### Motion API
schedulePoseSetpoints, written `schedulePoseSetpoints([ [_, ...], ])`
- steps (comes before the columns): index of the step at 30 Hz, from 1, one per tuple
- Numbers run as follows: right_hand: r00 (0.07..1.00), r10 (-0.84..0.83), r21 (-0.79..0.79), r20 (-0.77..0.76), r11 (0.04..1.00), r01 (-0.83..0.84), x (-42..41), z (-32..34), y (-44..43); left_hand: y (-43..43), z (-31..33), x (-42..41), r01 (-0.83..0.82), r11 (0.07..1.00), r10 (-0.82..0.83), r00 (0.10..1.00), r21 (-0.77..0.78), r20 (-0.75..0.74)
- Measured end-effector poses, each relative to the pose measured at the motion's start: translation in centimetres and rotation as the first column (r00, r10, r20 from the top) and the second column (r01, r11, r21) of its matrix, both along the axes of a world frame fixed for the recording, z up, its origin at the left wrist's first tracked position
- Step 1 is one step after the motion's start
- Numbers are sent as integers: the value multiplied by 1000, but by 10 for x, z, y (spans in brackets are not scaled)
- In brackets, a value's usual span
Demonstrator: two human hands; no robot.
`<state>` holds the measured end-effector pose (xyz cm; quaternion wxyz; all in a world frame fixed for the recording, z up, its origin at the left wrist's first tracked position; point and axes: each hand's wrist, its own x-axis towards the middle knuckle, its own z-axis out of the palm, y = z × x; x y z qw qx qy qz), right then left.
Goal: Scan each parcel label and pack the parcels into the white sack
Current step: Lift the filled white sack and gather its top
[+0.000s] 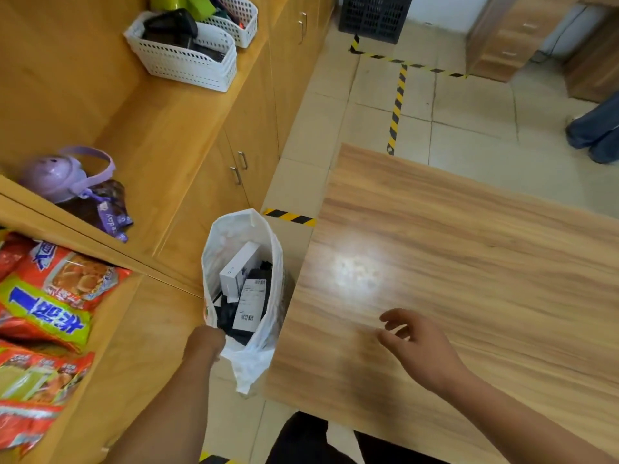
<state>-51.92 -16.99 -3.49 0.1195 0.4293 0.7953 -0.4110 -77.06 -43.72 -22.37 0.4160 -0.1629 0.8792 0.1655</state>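
The left hand, closest to the lens at the end of a bare forearm, is closed on the near rim of the white sack. Its fingers are buried in the gathered plastic, so only the grip itself can be read, not how each finger lies. The right hand hovers just above the wooden table, palm down, with the fingers loosely spread and slightly bent. It holds nothing.

The table fills the right side. The sack stands on the floor in the gap between the table's edge and the cabinet, with its mouth held wide. Inside it a white box stands on end toward the far side. Dark parcels lie below it, and one carries a white label with its barcode facing up.

The packing looks well advanced, since every parcel in view sits inside the sack. The left hand touches the rim just beside the labelled parcel, and the right hand is well apart from the sack. Next, the right hand would likely have to reach for another parcel, if one remains out of view. Otherwise it would join the left at the rim to gather and close the sack. The thin plastic should crumple easily, so an even pull would suit it.
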Motion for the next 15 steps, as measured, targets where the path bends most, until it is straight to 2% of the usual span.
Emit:
schedulePoseSetpoints([
  [4, 999, 32, -28, -32, 999, -33, -40, -10, -1, 29, 4, -34, -206, 955, 223, 973, 214, -60],
  [6, 998, 31, -51, -51, 998, -34, -55, -15, -4, 50, 9, -54, -332, 880, 352, 936, 341, 5],
  [8, 998, 37, -53, -55, 998, -39, -63, -18, -7, 77, 20, -69, -392, 790, 420, 906, 471, 49],
  [12, 997, 67, -27, -24, 997, -68, -63, -21, -4, 120, 65, -82, -331, 681, 463, 886, 653, -34],
  [15, 998, 61, -32, 0, 998, -61, -63, -23, 3, 115, 94, -73, -269, 627, 467, 881, 731, -77],
])
